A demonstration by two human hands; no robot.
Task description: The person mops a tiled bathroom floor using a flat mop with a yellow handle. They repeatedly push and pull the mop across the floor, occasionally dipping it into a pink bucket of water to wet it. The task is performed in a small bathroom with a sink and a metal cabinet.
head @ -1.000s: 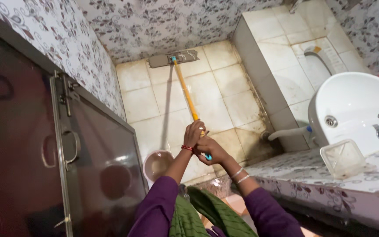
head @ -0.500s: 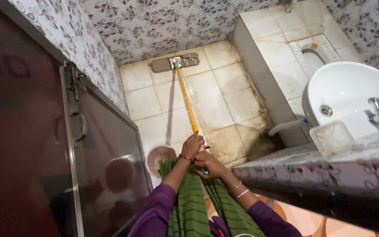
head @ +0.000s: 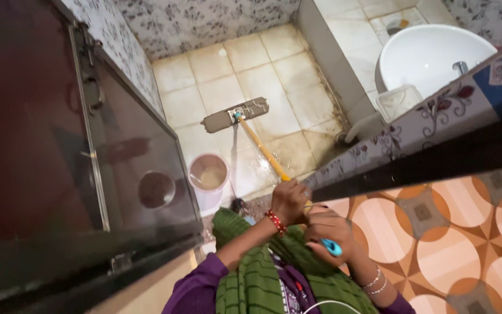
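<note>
A flat grey mop head (head: 235, 114) lies on the wet beige floor tiles (head: 245, 75). Its yellow handle (head: 264, 151) slants down to me. My left hand (head: 289, 200) grips the handle higher up, a red bangle at the wrist. My right hand (head: 327, 229) grips the handle's end, where a blue cap (head: 331, 248) sticks out. Purple sleeves and a green scarf fill the lower edge of the view.
A pink bucket (head: 208, 174) with murky water stands left of the handle, beside a dark glass door (head: 129, 151). To the right are a white basin (head: 428, 52), a clear plastic box (head: 398, 100), a patterned counter edge (head: 425, 116) and orange patterned floor (head: 454, 232).
The mop head has been pulled back from the far wall toward me. Both hands have drawn back and to the right, and my view has shifted backward past the counter.
</note>
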